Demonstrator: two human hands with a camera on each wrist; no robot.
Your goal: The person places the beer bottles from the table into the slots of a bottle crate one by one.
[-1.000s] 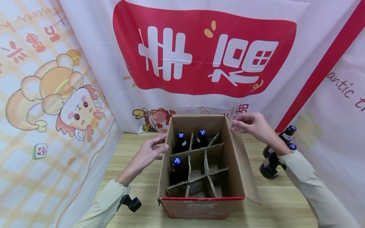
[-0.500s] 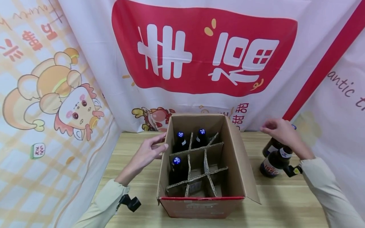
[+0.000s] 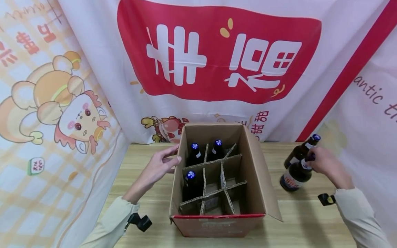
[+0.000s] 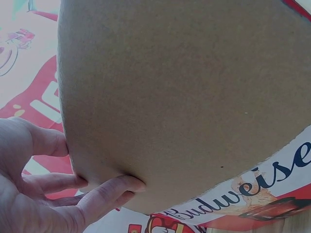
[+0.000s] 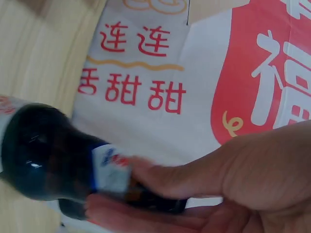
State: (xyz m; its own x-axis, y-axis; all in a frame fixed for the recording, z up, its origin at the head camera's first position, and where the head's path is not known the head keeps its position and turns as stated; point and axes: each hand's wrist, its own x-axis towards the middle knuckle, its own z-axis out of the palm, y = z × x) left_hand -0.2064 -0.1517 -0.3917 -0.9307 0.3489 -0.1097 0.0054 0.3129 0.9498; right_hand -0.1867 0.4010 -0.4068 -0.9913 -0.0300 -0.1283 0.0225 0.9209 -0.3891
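While nearer with right hand [image 3: 329, 166], grips upright brown glass bottle [image 3: 294, 178] by neck with curled fingers, near wood-grain tabletop's [image 3: 297, 237] back edge.

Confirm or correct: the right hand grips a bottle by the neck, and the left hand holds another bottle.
"Another bottle" is wrong: the left hand touches the cardboard box, as the left wrist view shows. The right hand does grip a bottle by the neck.
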